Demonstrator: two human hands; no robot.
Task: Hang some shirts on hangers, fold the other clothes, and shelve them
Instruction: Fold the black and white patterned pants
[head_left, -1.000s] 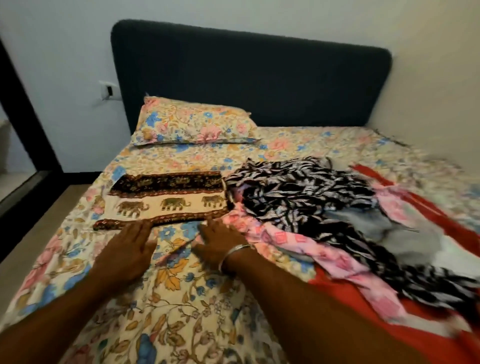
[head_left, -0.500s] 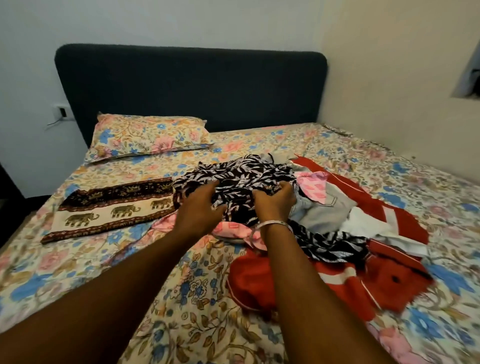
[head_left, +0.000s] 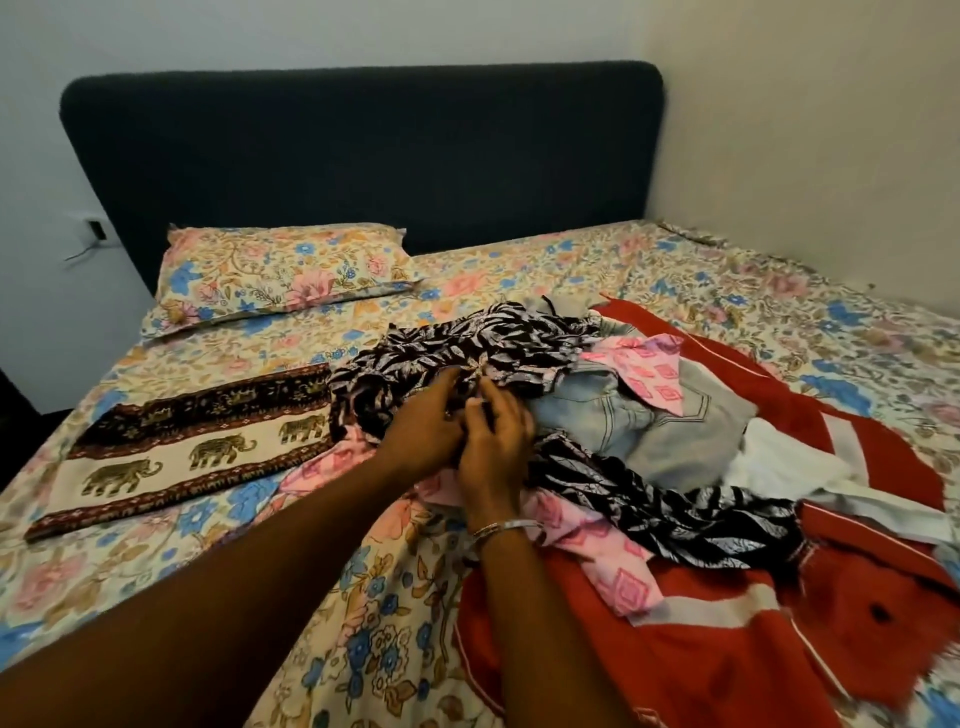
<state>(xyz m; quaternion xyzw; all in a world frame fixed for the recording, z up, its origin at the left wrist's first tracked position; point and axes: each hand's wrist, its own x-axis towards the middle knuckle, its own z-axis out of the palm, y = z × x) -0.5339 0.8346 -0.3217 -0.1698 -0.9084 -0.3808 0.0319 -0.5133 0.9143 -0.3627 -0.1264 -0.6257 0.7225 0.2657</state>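
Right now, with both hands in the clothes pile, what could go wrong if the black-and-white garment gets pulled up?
1. The black-and-white garment lies tangled over the pink garment and jeans; lifting may drag them along.
2. Its far end trails over the red garment, so it could snag.
3. The folded elephant-print cloth touches the pile and may get disturbed.
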